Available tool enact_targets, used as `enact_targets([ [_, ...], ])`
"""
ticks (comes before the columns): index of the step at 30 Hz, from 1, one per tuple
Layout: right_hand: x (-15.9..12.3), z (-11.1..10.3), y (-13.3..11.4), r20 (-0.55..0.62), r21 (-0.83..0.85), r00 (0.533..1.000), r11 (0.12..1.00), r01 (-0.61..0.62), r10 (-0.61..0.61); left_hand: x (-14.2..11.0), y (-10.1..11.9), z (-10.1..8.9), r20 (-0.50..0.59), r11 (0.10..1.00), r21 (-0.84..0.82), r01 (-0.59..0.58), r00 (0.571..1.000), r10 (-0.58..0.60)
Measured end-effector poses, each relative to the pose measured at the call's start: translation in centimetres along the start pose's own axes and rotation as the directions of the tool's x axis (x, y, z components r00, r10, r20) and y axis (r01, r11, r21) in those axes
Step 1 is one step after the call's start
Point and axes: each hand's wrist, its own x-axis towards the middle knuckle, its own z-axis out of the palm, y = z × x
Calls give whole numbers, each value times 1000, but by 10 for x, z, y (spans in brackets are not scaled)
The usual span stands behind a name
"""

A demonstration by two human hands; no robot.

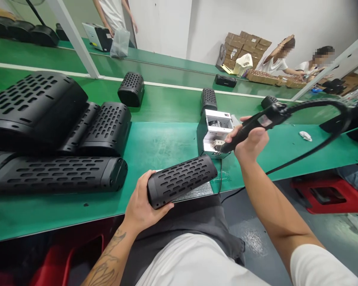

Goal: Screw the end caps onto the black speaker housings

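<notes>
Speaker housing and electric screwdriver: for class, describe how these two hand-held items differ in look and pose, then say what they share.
The slotted speaker housing is thick and cylindrical; the electric screwdriver is slim. The housing sits in the left hand, the screwdriver in the right hand. The screwdriver trails a cable; the housing shows none. Both are black and held over the green workbench.

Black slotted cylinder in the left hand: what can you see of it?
The black cylindrical housing looks like matte plastic, with rows of oblong slots along its side and a plain, rounded end. The left hand grips its lower end, holding it tilted up toward the right, over the green bench. Nothing else visibly touches it.
</notes>
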Motion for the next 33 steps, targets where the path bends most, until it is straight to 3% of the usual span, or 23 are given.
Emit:
enact_targets([
  [3,-9,8,-42,46,125,998,991,-45,40,0,0,-3,23,1000,-21,-8,1000,8],
  [6,-24,21,-96,240,268,962,943,-195,131,2,4,-7,62,999,-52,4,998,0],
  [9,-46,40,-136,477,287,852,878,-383,216,3,7,-8,93,997,-72,17,996,-10],
  [11,-63,55,-146,591,265,779,861,-433,210,4,8,-7,100,996,-84,29,995,-21],
  [13,-81,71,-141,623,280,761,856,-434,182,5,8,-6,97,994,-104,37,995,-27],
  [16,-104,91,-118,594,355,795,849,-392,119,6,10,-4,81,990,-135,34,996,-23],
  [19,-116,103,-98,593,407,802,831,-380,76,6,12,-4,69,988,-153,31,997,-20],
  [26,-126,114,-89,618,405,768,770,-493,166,5,9,0,79,986,-156,55,996,-43],
  [29,-132,116,-85,660,324,716,772,-546,229,5,7,1,76,985,-167,46,997,-34],
  [33,-139,118,-75,673,431,723,713,-553,154,5,3,2,63,982,-187,4,998,7],
])
